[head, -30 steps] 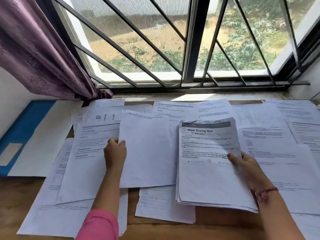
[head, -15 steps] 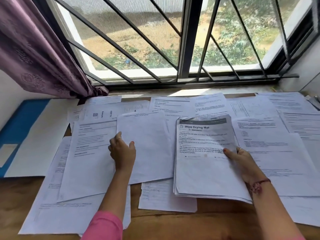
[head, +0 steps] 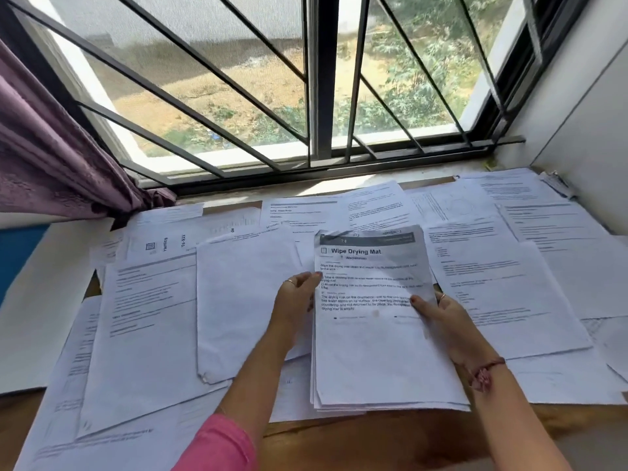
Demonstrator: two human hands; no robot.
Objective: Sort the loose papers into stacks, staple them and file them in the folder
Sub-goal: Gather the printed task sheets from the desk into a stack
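At the bottom of the frame a pink sleeve (head: 217, 443) covers the left arm, and bare wooden tabletop (head: 356, 443) shows between the two forearms. A reddish thread band (head: 484, 370) circles the right wrist. Just above the centre of the frame the right hand (head: 441, 317) has its grip on the right edge of a stack of papers (head: 373, 351), thumb lying on the top sheet and fingers tucked beneath. That top sheet is headed "Wipe Drying Mat". The left hand (head: 297, 297) meets the stack's left edge with its fingers gently curved; whether its grip pinches the sheets or only touches them I cannot tell. The stack lies a little lifted over the other sheets, its lower edges fanned.

Left of it sits a blank sheet (head: 244, 300), and further left a printed page (head: 142, 328) overlapping others. Loose papers (head: 509, 266) cover the tabletop across to the right wall. At the far left edge of the frame lies a blue folder (head: 13, 253) with a white sheet on it. Beyond, at upper left, hangs a purple curtain (head: 51, 158), and a barred window (head: 319, 79) fills the top of the frame.
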